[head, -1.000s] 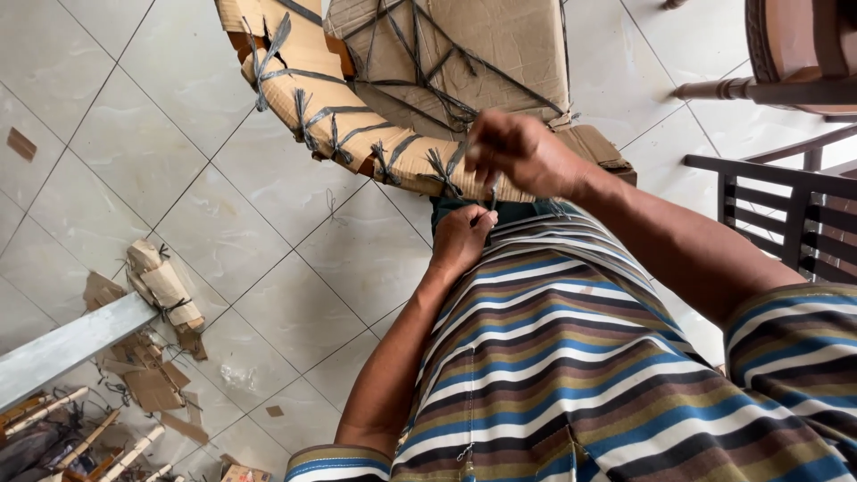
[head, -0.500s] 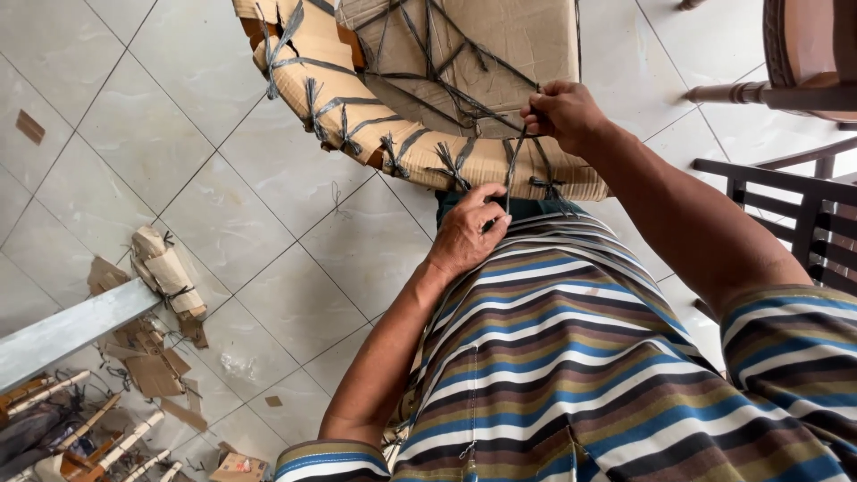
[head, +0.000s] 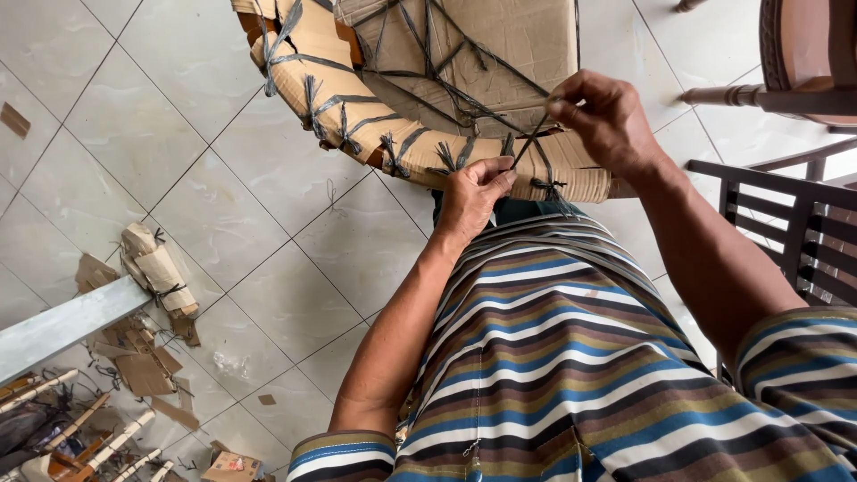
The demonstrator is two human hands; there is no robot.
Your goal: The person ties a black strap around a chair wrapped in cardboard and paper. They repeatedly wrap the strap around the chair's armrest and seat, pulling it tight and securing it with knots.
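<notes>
Left hand (head: 471, 189): pressing down on the near edge of the cardboard-wrapped frame (head: 375, 125), fingers curled and pinching where the dark cord (head: 532, 138) is crossing the wrap.
Right hand (head: 596, 116): sitting a little farther and to the right, thumb and fingertips closed tight on the cord's upper end, pulling it taut in a short slanted line down to the left hand.
Cardboard-wrapped frame: lying far and centre, right against the person's waist; a curved brown band bound by dark cord at intervals, frayed knot ends sticking up along it.
Flat cardboard panel (head: 500, 45): filling the middle of the frame, tan, criss-crossed by more dark cord.
Striped shirt (head: 571, 357): taking up the near right, bands of blue, brown, olive and white.
Small wrapped bundle (head: 159, 272): lying on the tiled floor (head: 223, 223) at left, pale cardboard tied with a dark strand, well apart from the hands.
Cardboard scraps (head: 143, 370): scattering near left, torn brown pieces around a grey metal bar (head: 62, 326).
Small printed box (head: 234, 466): showing at the near edge, reddish and white, print too small to make out.
Dark wooden chair (head: 786, 223): standing at right, slats just beside the right forearm.
</notes>
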